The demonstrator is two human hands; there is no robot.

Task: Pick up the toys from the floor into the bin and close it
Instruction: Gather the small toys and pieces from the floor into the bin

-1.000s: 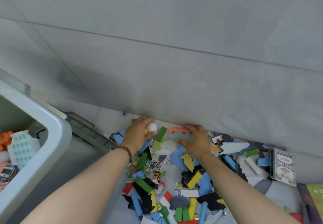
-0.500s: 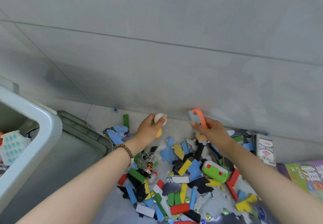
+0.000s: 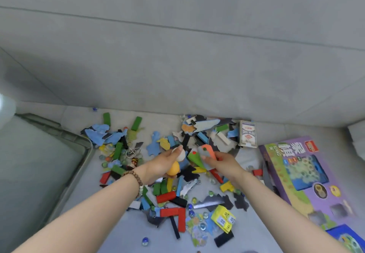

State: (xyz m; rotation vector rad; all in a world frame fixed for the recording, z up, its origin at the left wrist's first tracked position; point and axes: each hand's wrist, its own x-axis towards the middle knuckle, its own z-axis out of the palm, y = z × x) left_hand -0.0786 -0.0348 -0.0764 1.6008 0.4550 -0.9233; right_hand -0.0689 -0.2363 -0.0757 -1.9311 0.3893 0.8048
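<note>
DESK: What has changed in the head view over the last second?

PHOTO: Both hands are up off the grey tiled floor [image 3: 256, 237]. A second ago they were pressed down at the foot of the grey wall [image 3: 177, 65]. Now they hover together at centre frame, each with a catch.

DESK: Holding what?

PHOTO: The left hand [image 3: 164, 165], a brown bead bracelet [image 3: 134, 177] at its wrist, curls its fingers round a small white ball [image 3: 180, 154]. A small orange ball [image 3: 173, 170] sits lower in the same palm. The right hand [image 3: 223, 163] pinches a flat orange-and-grey toy piece [image 3: 207, 152] between thumb and fingers, tilted on edge. Whether the green piece [image 3: 194, 158] just below is also held, I cannot tell.

DESK: And the bin?

PHOTO: The white plastic bin [image 3: 6, 110] has slid to a blurred sliver at the left edge. Its translucent grey lid [image 3: 39, 163] lies flat on the floor at lower left. Nothing in hand has reached the bin.

DESK: How far along?

PHOTO: Early, by my reading. The scatter of coloured blocks, foam shapes and glass marbles [image 3: 171, 212] fills centre frame. A boxed pack of playing cards [image 3: 246, 134] stands by the wall at upper right, and a purple board-game box [image 3: 296, 173] lies at right.

DESK: The arms?

PHOTO: Both bare forearms reach in from the bottom corners and converge, with the hands near each other but apart.
</note>
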